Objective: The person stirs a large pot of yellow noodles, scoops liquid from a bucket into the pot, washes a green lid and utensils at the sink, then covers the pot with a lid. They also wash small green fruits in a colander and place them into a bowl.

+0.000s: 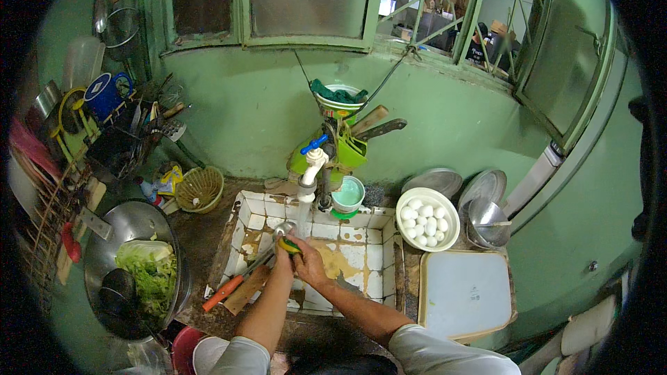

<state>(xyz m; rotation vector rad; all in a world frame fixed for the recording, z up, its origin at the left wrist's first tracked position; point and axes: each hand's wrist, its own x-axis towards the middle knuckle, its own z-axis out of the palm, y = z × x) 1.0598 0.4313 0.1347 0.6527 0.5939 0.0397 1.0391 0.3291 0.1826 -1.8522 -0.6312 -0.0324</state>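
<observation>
Both of my hands are together over the white tiled sink [376, 270], just below the running faucet [312, 164]. My right hand [311, 264] grips a yellow and green sponge [289, 245]. Close against it, my left hand [283, 256] holds a rounded metal utensil [285, 228] under the stream, and fingers hide much of it. To the left of my forearm, a utensil with an orange handle [223, 293] and a metal shaft leans across the sink's edge. Beside it lies a flat brown wooden piece [247, 290].
Left stands a large metal wok [96, 265] with cut cabbage [147, 271]. A bowl [452, 237] of white eggs [430, 226] sits right, behind a pale tray [466, 291]. Knives [383, 129] stand in a green holder [350, 150] behind the faucet. A plastic strainer [200, 190] is back left.
</observation>
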